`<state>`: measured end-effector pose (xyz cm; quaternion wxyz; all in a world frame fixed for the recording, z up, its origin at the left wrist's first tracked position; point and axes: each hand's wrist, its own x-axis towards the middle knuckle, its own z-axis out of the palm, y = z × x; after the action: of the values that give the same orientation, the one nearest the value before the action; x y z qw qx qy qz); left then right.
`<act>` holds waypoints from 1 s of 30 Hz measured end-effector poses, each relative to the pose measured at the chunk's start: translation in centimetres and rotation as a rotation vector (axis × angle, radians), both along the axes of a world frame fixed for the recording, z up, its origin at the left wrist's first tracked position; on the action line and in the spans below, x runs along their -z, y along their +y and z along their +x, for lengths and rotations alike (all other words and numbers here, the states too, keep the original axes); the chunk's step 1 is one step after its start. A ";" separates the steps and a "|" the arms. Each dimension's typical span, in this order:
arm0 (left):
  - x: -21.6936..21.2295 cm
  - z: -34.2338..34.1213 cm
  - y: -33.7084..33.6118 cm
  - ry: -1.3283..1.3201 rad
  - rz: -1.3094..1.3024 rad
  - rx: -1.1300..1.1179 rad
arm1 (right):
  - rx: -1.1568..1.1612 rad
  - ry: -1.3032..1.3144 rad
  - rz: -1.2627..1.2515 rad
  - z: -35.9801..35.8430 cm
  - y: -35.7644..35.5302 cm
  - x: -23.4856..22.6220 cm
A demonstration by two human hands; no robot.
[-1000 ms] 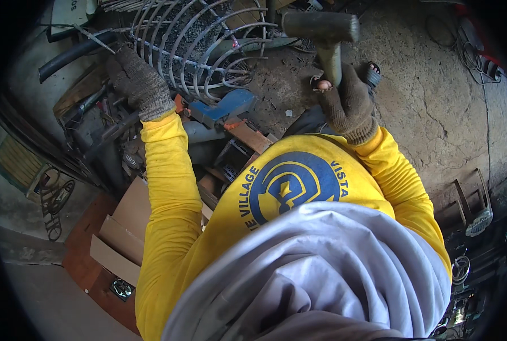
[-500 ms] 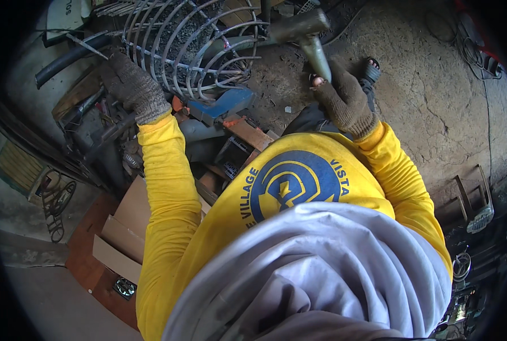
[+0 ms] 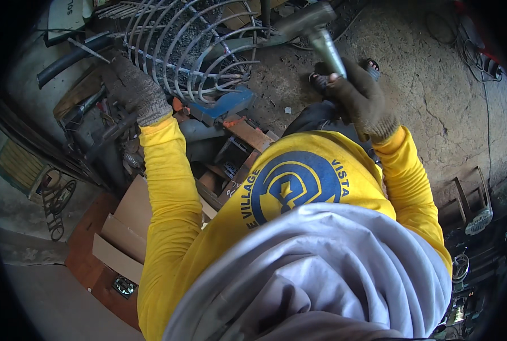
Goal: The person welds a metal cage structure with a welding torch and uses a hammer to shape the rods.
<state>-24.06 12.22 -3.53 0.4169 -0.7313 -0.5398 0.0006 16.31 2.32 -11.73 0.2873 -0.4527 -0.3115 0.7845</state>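
My right hand (image 3: 367, 105), in a brown knit glove, is closed around the handle of a hammer (image 3: 325, 51). The hammer's heavy head is raised, seen just right of a cage of curved metal bars (image 3: 177, 51). At upper left my left hand (image 3: 133, 88), gloved alike, is closed on a thin metal rod (image 3: 90, 50) that sticks out past the fingers toward the left. The rod's other end is hidden by the glove. Beside that hand lies a dark pipe (image 3: 66, 67), and the cage's bars begin just to its right.
Below the cage sit a blue metal piece (image 3: 225, 107) and a rusty block (image 3: 248, 133). Cardboard (image 3: 125, 221) lies by my left arm. A metal frame (image 3: 472, 204) rests on the concrete floor (image 3: 429, 108) at right, and cables (image 3: 475, 57) trail at the far right.
My right hand has shifted to the right with the hammer, whose head has also moved slightly right and up. My left hand stays nearly in place on the rod.
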 end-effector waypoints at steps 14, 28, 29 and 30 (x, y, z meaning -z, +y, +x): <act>0.6 -0.2 -0.2 -0.215 -0.037 -0.048 | 0.103 -0.318 0.107 0.2 -2.3 4.8; 0.5 3.7 0.8 -1.224 0.031 -0.016 | 0.156 -0.634 -0.105 5.4 -6.7 10.5; 0.6 3.5 0.6 -1.223 0.019 -0.025 | 0.154 -0.634 -0.082 5.6 -6.6 10.1; 0.5 3.4 0.4 -1.222 0.008 -0.036 | 0.151 -0.634 -0.058 5.8 -6.4 9.8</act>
<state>-20.68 12.65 -4.04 0.0342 -0.5885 -0.6936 -0.4140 22.06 -4.06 -21.49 0.2201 -0.7043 -0.3284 0.5897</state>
